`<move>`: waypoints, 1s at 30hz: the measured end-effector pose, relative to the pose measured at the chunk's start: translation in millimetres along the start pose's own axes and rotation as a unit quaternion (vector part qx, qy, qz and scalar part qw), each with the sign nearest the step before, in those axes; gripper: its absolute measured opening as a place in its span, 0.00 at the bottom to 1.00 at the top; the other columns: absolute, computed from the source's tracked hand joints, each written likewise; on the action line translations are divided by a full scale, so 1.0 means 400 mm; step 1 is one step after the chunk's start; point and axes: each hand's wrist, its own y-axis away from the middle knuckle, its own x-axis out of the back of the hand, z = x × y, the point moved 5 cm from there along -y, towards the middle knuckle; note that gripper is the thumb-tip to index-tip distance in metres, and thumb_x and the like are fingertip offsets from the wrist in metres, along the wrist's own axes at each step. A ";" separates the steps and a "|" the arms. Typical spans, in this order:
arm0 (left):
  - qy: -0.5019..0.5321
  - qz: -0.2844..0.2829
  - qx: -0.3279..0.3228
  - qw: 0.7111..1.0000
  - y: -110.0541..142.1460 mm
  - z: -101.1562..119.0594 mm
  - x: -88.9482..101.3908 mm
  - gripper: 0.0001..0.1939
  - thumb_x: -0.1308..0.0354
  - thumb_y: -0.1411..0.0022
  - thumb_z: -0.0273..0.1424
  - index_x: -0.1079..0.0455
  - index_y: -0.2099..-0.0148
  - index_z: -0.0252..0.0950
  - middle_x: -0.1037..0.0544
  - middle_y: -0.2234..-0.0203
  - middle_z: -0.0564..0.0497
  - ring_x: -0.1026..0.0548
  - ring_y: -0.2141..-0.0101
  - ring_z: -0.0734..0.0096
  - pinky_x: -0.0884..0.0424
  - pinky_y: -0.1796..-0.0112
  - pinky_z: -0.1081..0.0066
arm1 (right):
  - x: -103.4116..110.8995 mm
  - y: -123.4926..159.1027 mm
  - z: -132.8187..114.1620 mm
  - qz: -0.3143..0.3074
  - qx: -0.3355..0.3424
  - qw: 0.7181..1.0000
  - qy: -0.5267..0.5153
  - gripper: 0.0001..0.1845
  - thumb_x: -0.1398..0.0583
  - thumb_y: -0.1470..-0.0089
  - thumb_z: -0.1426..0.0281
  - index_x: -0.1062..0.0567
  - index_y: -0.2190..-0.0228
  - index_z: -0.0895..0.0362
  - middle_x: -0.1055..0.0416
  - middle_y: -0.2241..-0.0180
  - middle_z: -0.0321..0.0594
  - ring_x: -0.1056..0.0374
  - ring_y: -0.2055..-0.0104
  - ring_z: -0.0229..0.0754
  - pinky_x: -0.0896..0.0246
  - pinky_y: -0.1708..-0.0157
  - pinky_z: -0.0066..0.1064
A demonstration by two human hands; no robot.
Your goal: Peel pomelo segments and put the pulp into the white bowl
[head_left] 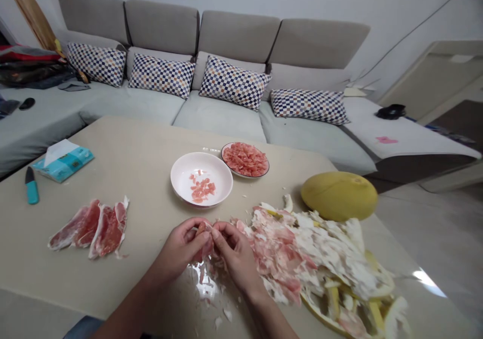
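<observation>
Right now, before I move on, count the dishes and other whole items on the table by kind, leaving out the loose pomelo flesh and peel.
White bowl: 1
Rimmed plate: 1
Yellow pomelo: 1
Teal-handled knife: 1
Tissue pack: 1
Total: 5

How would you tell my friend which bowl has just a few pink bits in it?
Find the big beige table in front of the grey sofa. Near the table's middle sit two round dishes, close together. Pick the deep white bowl at the front, holding only a small pile of pink fruit bits, not the dish behind it, which is heaped full.
</observation>
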 end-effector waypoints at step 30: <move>-0.006 0.090 -0.022 0.996 0.003 0.013 0.038 0.28 0.35 0.43 0.39 0.33 0.43 0.35 0.22 0.51 0.42 0.26 0.50 0.56 0.30 0.53 0.67 | -0.010 -0.004 -0.008 0.030 0.051 0.990 0.130 0.07 0.36 0.47 0.65 0.26 0.69 0.56 0.30 0.69 0.37 0.35 0.68 0.39 0.40 0.67 0.28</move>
